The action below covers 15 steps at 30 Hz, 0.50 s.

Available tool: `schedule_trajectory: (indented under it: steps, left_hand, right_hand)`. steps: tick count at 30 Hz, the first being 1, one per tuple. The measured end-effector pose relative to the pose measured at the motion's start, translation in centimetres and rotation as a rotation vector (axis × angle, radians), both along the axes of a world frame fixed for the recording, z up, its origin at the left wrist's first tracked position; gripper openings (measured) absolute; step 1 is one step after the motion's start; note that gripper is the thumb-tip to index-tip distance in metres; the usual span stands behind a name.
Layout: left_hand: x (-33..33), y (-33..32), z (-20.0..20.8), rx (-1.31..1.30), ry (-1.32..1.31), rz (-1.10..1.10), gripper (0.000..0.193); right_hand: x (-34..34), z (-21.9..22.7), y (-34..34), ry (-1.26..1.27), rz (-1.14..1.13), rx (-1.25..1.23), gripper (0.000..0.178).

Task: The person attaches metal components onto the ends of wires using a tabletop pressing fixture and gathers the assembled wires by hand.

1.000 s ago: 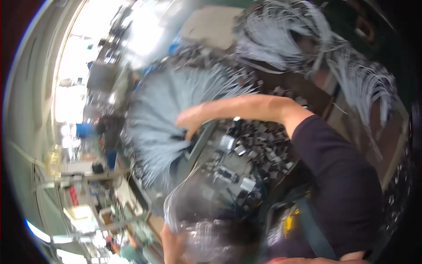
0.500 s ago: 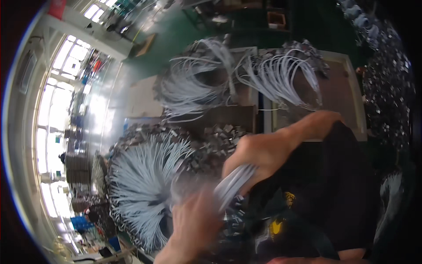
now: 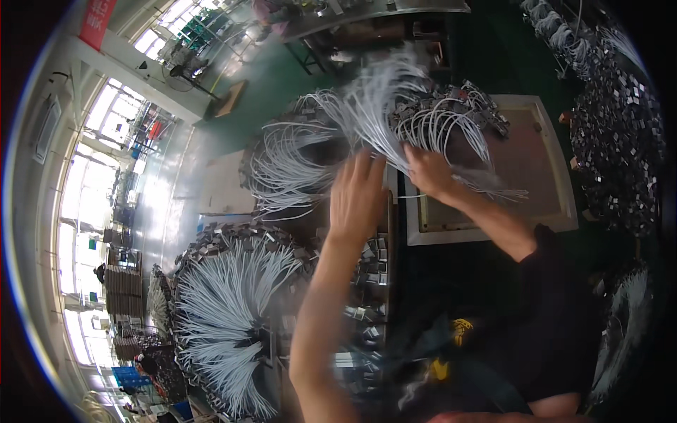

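While the right hand (image 3: 428,171) pinches its fingers narrowly at the near end of a white cable bundle (image 3: 381,120), the left hand (image 3: 357,190) lies against the same end with its fingers nearly straight and close together; whether those also grip the strands, I cannot tell. The bundle (its far end is blurred) spreads away from both hands, between and partly over two other cable heaps. One, a looped cable heap (image 3: 289,169), lies toward the far edge of the brown worktop (image 3: 300,209). The other, a curved cable heap (image 3: 451,134) with small metal pieces at its far end, rests along the left side of a pale-framed panel (image 3: 525,169), whose near left corner sits just right of the worktop's right edge.

Nearer the body, on the left, a large fan of pale cables (image 3: 222,317) spreads out, small metal blocks (image 3: 218,236) crowding its far rim. More loose silvery blocks (image 3: 374,261) lie along the worktop's right edge, beside the left forearm. At far right stands a big heap of dark, glinting metal pieces (image 3: 613,141).
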<state>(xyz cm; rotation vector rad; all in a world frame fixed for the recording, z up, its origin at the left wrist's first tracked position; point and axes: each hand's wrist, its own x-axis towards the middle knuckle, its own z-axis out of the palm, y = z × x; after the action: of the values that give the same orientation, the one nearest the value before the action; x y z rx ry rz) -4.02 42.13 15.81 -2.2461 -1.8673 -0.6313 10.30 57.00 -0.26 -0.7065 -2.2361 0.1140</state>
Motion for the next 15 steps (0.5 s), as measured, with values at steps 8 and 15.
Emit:
schedule_trajectory:
  steps: [8,15]
  left_hand:
    - [1.9,-21.6,-8.1,-0.101,-0.625,0.516,0.037]
    - [7.3,-29.8,-10.5,0.216,-0.904,0.907,0.032]
  right_hand:
    - [-3.1,-14.1,0.4,-0.476,-0.066,-0.294,0.048]
    - [-3.1,-4.6,-2.8,-0.436,0.095,-0.164,0.069]
